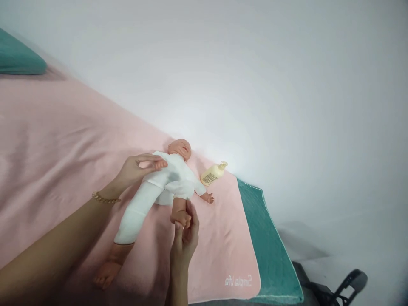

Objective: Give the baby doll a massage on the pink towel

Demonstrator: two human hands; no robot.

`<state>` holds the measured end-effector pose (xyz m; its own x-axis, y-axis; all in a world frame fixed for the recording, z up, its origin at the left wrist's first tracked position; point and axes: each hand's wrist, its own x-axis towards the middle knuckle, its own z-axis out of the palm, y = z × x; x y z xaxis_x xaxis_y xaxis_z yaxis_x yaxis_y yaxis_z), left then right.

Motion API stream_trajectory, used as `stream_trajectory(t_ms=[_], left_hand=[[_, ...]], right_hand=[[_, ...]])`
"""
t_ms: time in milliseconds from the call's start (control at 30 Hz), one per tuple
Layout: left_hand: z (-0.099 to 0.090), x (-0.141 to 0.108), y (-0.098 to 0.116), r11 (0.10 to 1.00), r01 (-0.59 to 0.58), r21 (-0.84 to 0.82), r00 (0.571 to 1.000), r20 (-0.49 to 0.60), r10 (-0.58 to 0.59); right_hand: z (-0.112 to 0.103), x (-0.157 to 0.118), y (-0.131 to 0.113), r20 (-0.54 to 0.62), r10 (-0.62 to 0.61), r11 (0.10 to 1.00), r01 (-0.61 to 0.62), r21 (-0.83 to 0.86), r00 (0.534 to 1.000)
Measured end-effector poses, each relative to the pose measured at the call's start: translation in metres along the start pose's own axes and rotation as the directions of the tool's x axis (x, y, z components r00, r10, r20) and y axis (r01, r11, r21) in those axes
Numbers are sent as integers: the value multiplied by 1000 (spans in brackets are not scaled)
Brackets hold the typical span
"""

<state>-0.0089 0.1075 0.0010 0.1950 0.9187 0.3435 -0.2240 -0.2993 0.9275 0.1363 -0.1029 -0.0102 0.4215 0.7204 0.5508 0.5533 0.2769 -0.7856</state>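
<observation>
A baby doll [180, 163] in white clothing lies on its back on a pink blanket, its head toward the wall. A small dark wet-looking patch shows on its clothing at the middle. My left hand [135, 170] is over the doll's chest, thumb and fingers closed around what looks like the doll's small hand [161, 165]. With my right hand [188, 238] I grip the doll's bent-up foot [181, 217], thumb at the sole and fingers along the side. The doll's other leg [137, 216] stretches toward me in its white trouser leg, with the foot bare.
A pale yellow pump bottle [211, 174] leans beside the doll, near the wall. The pink blanket [229, 238] covers a green mattress [264, 238] whose edge shows at right. A green pillow [21, 55] lies at far left. Beyond the bed stands a black chair [353, 282].
</observation>
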Motion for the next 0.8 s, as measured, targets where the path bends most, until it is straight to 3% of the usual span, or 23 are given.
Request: stream_trajectory(t_ms=[100,200,367,467,667,800], left_hand=[[-8,3,-2,979,14,-204,963,-262,-68],[-21,12,-18,882,8,-471,865,-439,-243],[-38,25,-44,654,6,-756,693,-469,-548],[-40,30,-51,609,-9,-793,628,-478,-614],[-40,28,-55,690,27,-724,640,-517,-568],[-39,22,-51,801,105,-590,717,-513,-472]], right_hand=[[-9,-28,2,6,-56,997,56,-60,998],[-16,-60,7,40,-58,986,63,-154,998],[-16,-110,25,95,-88,965,109,-237,992],[-10,-130,40,132,-90,944,127,-305,987],[0,-149,60,94,-141,912,166,-374,986],[3,-153,62,65,-128,929,143,-341,990]])
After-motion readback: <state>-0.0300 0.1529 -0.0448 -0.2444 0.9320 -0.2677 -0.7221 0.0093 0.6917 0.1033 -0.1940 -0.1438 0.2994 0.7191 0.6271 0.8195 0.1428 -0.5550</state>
